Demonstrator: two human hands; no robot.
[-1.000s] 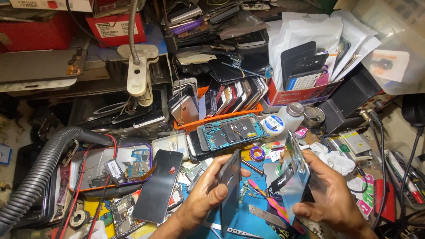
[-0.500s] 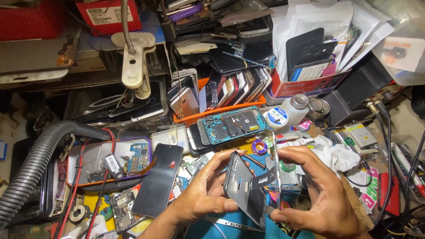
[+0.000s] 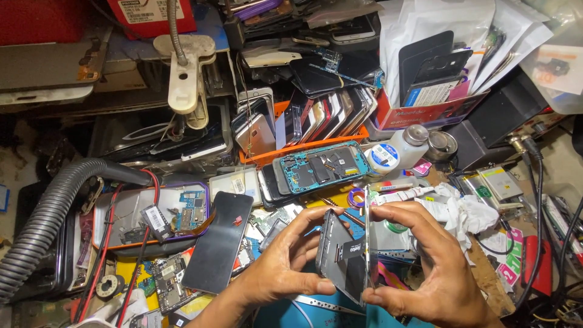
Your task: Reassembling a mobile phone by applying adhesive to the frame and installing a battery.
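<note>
My left hand (image 3: 282, 261) grips a dark phone body (image 3: 339, 258) from its left side, thumb on its lower edge. My right hand (image 3: 434, 267) pinches a thin phone panel (image 3: 368, 243) seen edge-on, fingers at its top and thumb at its bottom. The panel stands upright right beside the phone body, hinged open from it like a book. Both hands hover low over a blue mat (image 3: 285, 313) at the front of a crowded workbench.
A loose black screen (image 3: 217, 242) lies left of my hands. An opened phone with a teal frame (image 3: 322, 167) sits behind. An orange tray of phones (image 3: 303, 124), a grey corrugated hose (image 3: 45, 218), white bottles (image 3: 405, 146) and crumpled tissue (image 3: 464, 209) crowd the bench.
The two phone halves, held apart a second ago, have been brought together in front of me. Both hands moved inward and the view shifted down slightly.
</note>
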